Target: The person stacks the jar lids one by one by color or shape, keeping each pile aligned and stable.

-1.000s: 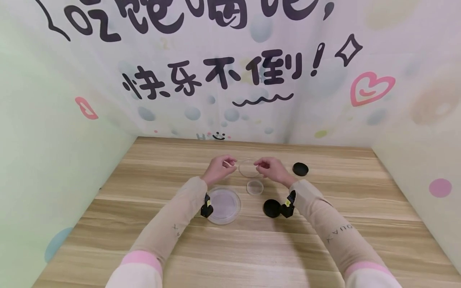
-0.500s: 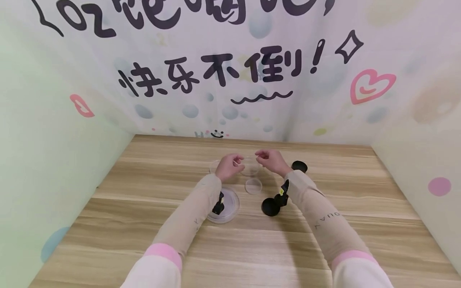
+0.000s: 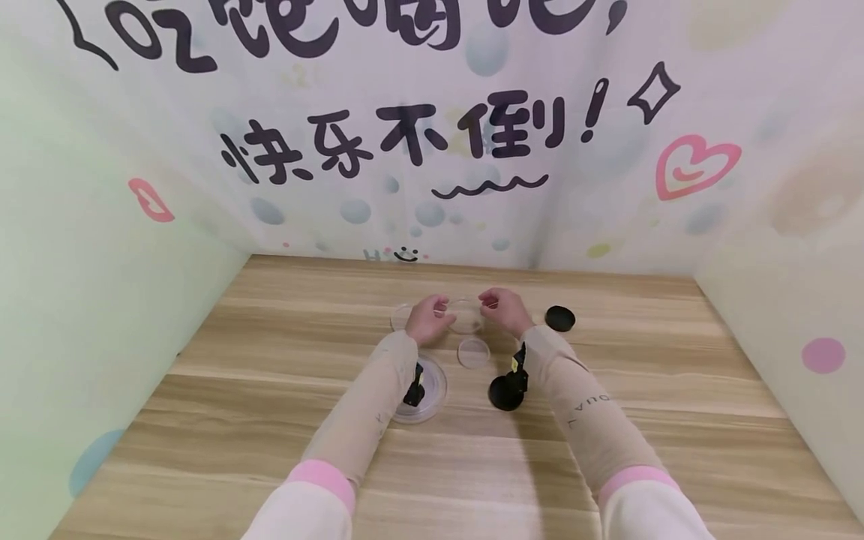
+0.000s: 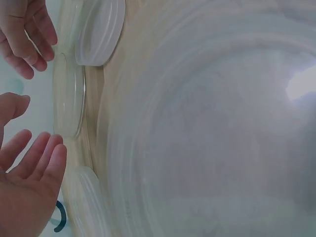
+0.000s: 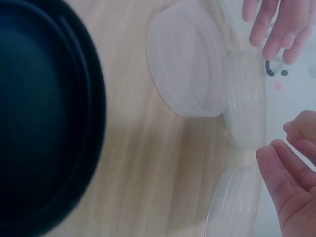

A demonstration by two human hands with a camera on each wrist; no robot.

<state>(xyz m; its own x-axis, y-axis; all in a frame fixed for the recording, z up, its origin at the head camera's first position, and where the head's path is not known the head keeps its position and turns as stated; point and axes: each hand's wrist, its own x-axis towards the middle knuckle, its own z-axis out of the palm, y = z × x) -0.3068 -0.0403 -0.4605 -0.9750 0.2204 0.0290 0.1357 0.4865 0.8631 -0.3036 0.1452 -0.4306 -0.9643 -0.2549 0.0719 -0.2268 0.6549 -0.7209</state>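
A shallow clear dish [image 3: 464, 316] lies on the table between my two hands. My left hand [image 3: 430, 320] hovers at its left side, fingers loosely bent and nothing held. Opposite it, the right hand [image 3: 505, 312] is likewise bare, fingertips near the dish's right rim. In the left wrist view the fingers of both hands stand apart from the clear dish [image 4: 69, 98]. Beyond the left hand sits another clear dish [image 3: 400, 318], partly hidden by that hand. A smaller clear dish [image 3: 474, 352] lies just nearer than the middle one.
A large clear dish [image 3: 435, 390] lies under the left wrist camera, partly covered. One black round lid-like disc [image 3: 505, 394] is below the right wrist; a second black disc [image 3: 560, 319] lies farther right. Another clear dish [image 5: 232, 202] shows near the right hand. A printed cloth [image 3: 405, 217] hangs behind.
My left hand has moved right toward the middle dish, bringing the dish on its left into view. The right hand rose slightly, then came back down. The dishes stay where they were.
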